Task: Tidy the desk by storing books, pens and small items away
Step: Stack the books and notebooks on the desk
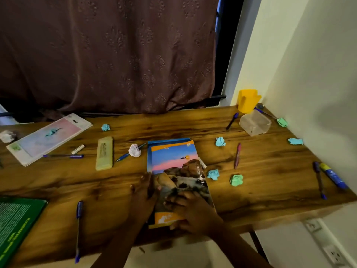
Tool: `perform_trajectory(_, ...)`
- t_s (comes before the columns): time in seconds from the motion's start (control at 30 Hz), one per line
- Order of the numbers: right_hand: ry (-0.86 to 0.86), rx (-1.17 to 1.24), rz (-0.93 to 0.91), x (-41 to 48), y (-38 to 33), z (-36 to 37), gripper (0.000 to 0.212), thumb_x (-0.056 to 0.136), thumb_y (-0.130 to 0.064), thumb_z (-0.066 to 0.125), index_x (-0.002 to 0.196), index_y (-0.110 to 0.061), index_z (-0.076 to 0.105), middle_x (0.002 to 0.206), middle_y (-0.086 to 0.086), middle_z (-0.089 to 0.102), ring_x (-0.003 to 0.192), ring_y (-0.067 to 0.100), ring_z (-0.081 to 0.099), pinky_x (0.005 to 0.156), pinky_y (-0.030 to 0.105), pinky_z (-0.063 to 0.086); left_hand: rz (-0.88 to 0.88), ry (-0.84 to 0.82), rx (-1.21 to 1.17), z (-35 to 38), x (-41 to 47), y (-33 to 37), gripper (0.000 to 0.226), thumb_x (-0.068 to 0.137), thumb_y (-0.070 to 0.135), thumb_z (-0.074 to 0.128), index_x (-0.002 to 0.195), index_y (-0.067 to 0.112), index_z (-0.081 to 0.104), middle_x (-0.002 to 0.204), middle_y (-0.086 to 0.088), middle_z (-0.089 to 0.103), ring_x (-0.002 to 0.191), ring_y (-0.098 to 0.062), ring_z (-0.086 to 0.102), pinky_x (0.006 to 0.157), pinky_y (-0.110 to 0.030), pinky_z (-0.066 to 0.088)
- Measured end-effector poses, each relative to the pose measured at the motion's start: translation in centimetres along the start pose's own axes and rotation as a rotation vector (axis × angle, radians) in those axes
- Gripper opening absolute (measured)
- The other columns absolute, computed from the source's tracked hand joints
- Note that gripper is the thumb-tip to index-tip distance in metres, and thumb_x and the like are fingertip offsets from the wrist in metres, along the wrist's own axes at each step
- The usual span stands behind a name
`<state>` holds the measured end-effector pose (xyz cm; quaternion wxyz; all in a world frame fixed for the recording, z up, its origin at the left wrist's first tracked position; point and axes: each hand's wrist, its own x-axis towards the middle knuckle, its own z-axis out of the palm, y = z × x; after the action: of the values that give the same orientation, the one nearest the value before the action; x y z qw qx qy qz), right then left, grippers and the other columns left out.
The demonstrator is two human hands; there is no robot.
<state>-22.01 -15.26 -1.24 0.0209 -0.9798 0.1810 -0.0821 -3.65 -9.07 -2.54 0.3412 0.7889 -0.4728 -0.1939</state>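
Observation:
A stack of two notebooks point(173, 157) with a sunset-and-rocks cover lies in the middle of the wooden desk point(270, 190), reaching to its near edge. My left hand point(144, 190) grips the stack's left edge, thumb on the cover. My right hand point(193, 211) holds the near end, fingers curled on top and thumb at the bottom edge. A pink book point(48, 138) lies at the far left and a green book point(17, 219) at the near left corner. Several pens are scattered about, such as a blue one point(79, 229) and a pink one point(237, 155).
A yellow pencil case point(104, 153) lies left of the stack. A yellow cup point(247, 100) and a clear plastic box point(255, 122) stand at the back right corner. Several crumpled paper balls, like a green one point(236, 180), dot the desk. A wall borders the right side.

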Motion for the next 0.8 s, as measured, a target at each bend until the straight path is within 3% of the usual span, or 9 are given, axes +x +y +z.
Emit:
perform_trajectory(0.07,0.055,0.321,0.134,-0.6,0.6,-0.8,0.063,0.08,-0.072,0.04,0.129,-0.033,0.052,0.131,-0.01,0.056,0.122,0.009,0.046,0.1,0.027,0.037,0.041,0.01,0.064,0.4,0.0,-0.7,0.093,0.072,0.069,0.013,0.148,0.016,0.024,0.154,-0.002,0.025,0.144,-0.012,0.016,0.114,-0.03,-0.011)
perform_trajectory(0.13,0.2,0.535,0.413,-1.5,1.0,-1.2,0.064,0.081,-0.072,0.038,0.126,-0.03,0.056,0.129,-0.007,0.056,0.122,0.009,0.046,0.101,0.028,0.039,0.046,0.032,0.081,0.5,0.2,-1.1,0.086,0.078,0.065,0.015,0.148,0.015,0.023,0.155,-0.002,0.024,0.142,-0.007,0.012,0.112,-0.027,-0.013)
perform_trajectory(0.2,0.357,0.542,0.682,-2.3,1.8,-0.9,0.057,0.084,-0.061,0.045,0.128,-0.025,0.054,0.128,0.001,0.055,0.121,0.017,0.047,0.1,0.035,0.043,0.056,0.05,0.117,0.9,0.2,-1.0,0.08,0.083,0.06,0.018,0.148,0.014,0.023,0.155,-0.004,0.024,0.142,-0.007,0.011,0.112,-0.028,-0.013)
perform_trajectory(0.27,0.305,0.542,0.813,-2.3,2.1,-0.3,0.057,0.088,-0.043,0.055,0.138,-0.019,0.043,0.137,0.007,0.049,0.127,0.023,0.042,0.105,0.037,0.038,0.059,0.054,0.154,1.3,0.1,-1.1,0.078,0.084,0.058,0.016,0.148,0.013,0.024,0.155,-0.005,0.024,0.145,-0.014,0.013,0.113,-0.03,-0.011)
perform_trajectory(0.33,0.204,0.495,0.823,-1.9,1.8,0.2,0.062,0.089,-0.04,0.055,0.144,-0.017,0.034,0.143,0.007,0.043,0.132,0.025,0.036,0.107,0.036,0.032,0.044,0.064,0.161,1.3,0.1,-1.2,0.066,0.091,0.047,0.024,0.148,0.012,0.024,0.155,-0.006,0.024,0.146,-0.017,0.013,0.115,-0.032,-0.008)
perform_trajectory(0.47,0.146,0.387,0.848,-0.8,1.0,0.4,0.078,0.08,-0.062,0.03,0.146,-0.021,0.027,0.146,0.005,0.039,0.132,0.025,0.031,0.106,0.039,0.033,-0.001,0.112,0.126,1.5,0.3,-0.5,0.054,0.098,0.022,0.042,0.148,0.012,0.023,0.155,-0.006,0.026,0.145,-0.017,0.015,0.118,-0.034,-0.001)
perform_trajectory(0.67,0.111,0.416,0.886,-1.1,1.4,0.0,0.078,0.08,-0.056,0.031,0.148,-0.019,0.021,0.15,0.006,0.03,0.135,0.024,0.024,0.109,0.036,0.027,-0.012,0.031,0.16,2.8,0.9,0.8,0.078,0.091,0.058,0.039,0.15,0.014,0.015,0.158,-0.004,0.014,0.147,-0.019,0.006,0.115,-0.031,-0.005)
perform_trajectory(0.8,0.083,0.323,0.844,-1.3,3.1,-1.0,0.065,0.092,-0.049,0.043,0.147,-0.02,0.023,0.148,0.005,0.033,0.133,0.023,0.027,0.106,0.034,0.028,-0.023,0.064,0.142,4.2,0.7,2.1,0.071,0.095,0.051,0.034,0.151,0.014,0.012,0.159,-0.007,0.011,0.147,-0.021,0.003,0.116,-0.03,-0.006)
